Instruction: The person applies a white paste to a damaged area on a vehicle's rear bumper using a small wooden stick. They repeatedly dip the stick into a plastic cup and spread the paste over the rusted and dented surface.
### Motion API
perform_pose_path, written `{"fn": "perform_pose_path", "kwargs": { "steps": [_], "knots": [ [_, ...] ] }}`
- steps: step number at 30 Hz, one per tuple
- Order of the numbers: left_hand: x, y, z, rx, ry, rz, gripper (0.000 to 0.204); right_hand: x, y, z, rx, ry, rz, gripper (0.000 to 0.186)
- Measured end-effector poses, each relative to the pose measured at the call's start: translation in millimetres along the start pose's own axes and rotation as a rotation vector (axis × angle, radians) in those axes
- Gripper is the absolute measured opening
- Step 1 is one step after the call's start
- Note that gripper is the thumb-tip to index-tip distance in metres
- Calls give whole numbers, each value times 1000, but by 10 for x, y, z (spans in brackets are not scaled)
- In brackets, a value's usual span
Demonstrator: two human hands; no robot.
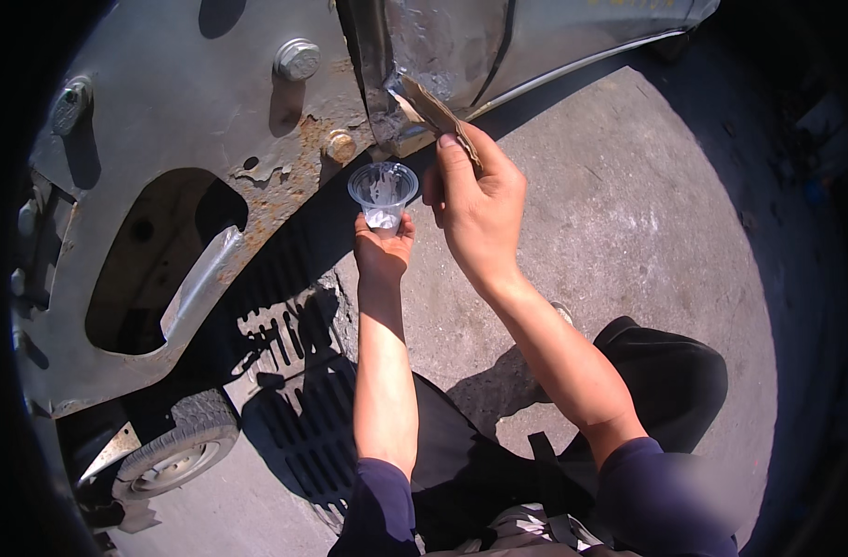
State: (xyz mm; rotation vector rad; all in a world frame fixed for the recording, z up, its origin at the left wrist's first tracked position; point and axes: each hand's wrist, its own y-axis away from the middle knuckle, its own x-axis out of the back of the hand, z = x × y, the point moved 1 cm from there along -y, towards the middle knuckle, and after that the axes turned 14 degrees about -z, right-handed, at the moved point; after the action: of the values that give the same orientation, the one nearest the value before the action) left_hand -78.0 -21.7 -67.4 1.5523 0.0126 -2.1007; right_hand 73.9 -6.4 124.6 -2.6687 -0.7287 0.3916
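My left hand (384, 246) is closed round the lower part of a clear plastic cup (383, 190), held upright with its mouth up. Silvery-grey stuff smears the cup's inner wall and lies at its bottom. Above and right of it, my right hand (480, 195) pinches a folded strip of brown cardboard (438, 116). The strip's far end reaches a grey-smeared corner of the metal body panel (447, 56); whether it touches I cannot tell.
A rusty grey vehicle panel (187, 102) with bolts (298, 59) and a large oval opening fills the left. Below it are a wheel (178, 450) and a slotted drain grate (303, 427). Concrete ground (665, 241) spreads to the right, by my bent knee (665, 371).
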Motion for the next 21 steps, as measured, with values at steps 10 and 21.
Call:
{"fn": "perform_pose_path", "kwargs": {
  "steps": [10, 21],
  "knots": [
    [34, -61, 13, 38, 98, -82, 52, -37, -28, 86, 539, 990, -35, 71],
    [-63, 99, -28, -67, -194, -206, 57, -123, -132, 104, 633, 997, -46, 61]
  ]
}}
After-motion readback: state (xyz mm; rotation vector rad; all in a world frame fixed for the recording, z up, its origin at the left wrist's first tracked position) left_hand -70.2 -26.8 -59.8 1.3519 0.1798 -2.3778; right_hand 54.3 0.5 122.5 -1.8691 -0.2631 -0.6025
